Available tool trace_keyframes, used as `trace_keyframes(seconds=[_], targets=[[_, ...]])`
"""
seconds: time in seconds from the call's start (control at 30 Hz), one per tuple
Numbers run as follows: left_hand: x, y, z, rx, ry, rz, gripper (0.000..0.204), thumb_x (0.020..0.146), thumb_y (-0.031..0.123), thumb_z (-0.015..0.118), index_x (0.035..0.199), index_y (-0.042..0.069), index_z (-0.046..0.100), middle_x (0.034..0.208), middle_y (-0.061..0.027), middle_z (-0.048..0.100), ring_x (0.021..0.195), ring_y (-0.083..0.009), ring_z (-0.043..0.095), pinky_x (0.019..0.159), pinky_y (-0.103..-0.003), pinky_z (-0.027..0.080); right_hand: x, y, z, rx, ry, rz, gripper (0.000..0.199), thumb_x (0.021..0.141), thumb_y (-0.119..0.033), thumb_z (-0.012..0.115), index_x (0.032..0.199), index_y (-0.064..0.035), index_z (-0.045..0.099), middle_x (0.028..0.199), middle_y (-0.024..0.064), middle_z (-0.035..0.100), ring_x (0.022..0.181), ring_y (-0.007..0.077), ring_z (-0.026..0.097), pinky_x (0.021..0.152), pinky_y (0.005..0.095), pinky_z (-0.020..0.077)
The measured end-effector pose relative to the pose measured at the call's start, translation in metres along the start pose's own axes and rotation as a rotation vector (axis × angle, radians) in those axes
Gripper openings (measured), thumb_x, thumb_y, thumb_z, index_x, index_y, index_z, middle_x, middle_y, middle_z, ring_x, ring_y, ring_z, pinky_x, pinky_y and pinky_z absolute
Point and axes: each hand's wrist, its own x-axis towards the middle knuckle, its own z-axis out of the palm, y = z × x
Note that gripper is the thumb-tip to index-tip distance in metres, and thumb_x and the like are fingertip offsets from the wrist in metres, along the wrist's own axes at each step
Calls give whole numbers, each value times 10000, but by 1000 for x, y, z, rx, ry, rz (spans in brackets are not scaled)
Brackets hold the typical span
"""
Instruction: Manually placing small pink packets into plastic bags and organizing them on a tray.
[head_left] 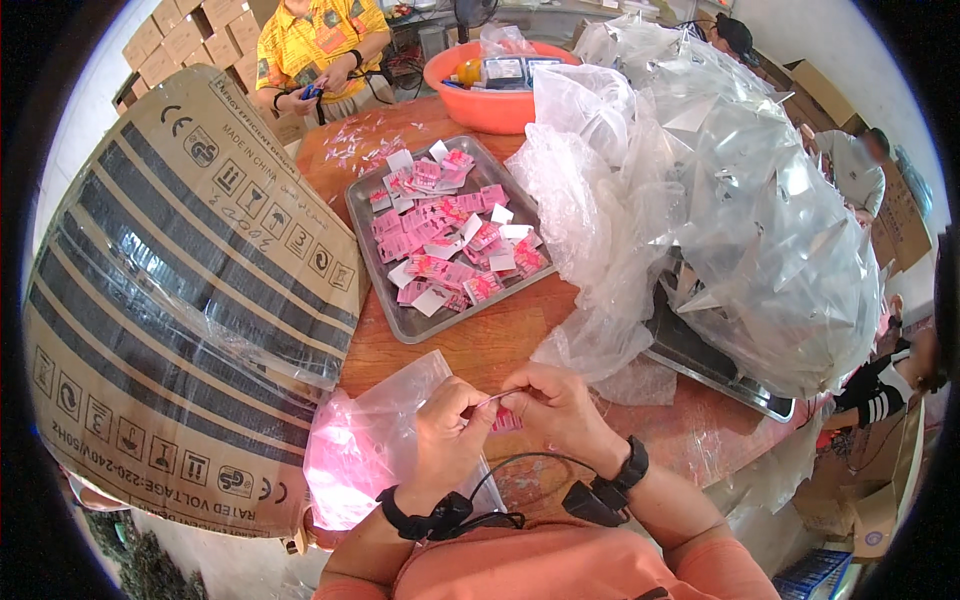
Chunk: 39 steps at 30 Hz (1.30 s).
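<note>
My left hand [449, 418] and my right hand [553, 404] meet over the near part of the table, fingertips pinched together. Between them they grip a thin small card [497, 397], seen nearly edge-on. Just below the fingers shows a pink printed card [507, 420], partly covered by my right hand; whether it joins the held one I cannot tell. Beside my left wrist lies a clear plastic bag [352, 455] with pink contents. Farther off, a grey metal tray [418, 327] bears many pink cards [440, 213] with white backs, loosely heaped.
A large cardboard box [190, 300] leans in on the left. To the right, a big pile of clear plastic bags [760, 220] covers part of a dark tray [700, 350]. An orange basin [490, 112] stands at the back, near a person in a yellow shirt [318, 45]. Others sit at right.
</note>
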Motion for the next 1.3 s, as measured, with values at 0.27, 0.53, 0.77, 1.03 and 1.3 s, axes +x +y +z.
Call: trace_keyframes(seconds=[0.27,0.53,0.77,1.03,1.3], targets=[[18,-12,-15,-304,-196,-258,125,821,48,624,713,27,564,663,36,528,610,-26,456,542,-195,375,7,27,7,629,-111,246,45,849,-70,587,818,-38,596,753,12,596,687,108,552,617,232,432],[130,-72,-63,-131,284,-361,127,815,31,587,687,24,591,638,22,552,601,-48,467,563,-216,391,13,48,-2,705,-14,465,107,885,-153,542,920,-55,567,799,42,608,719,122,581,639,237,458],[263,-154,-150,-46,607,-407,94,792,69,608,787,-22,630,687,-25,604,605,-94,532,553,-242,428,-8,88,-16,680,55,702,96,890,-126,527,901,-36,559,774,33,577,683,125,544,615,240,443],[357,-260,-164,-289,792,-223,163,827,99,556,895,-37,614,656,-61,598,598,-160,590,560,-256,473,-22,120,-36,820,132,881,75,871,-83,533,875,-20,574,773,52,577,679,157,563,616,292,478],[389,-374,-169,251,489,-409,478,815,191,527,1244,-8,464,1225,-190,505,1125,-280,488,918,-333,399,-16,128,-43,695,154,1032,52,877,-66,518,907,-65,561,751,31,570,616,126,535,551,244,461]])
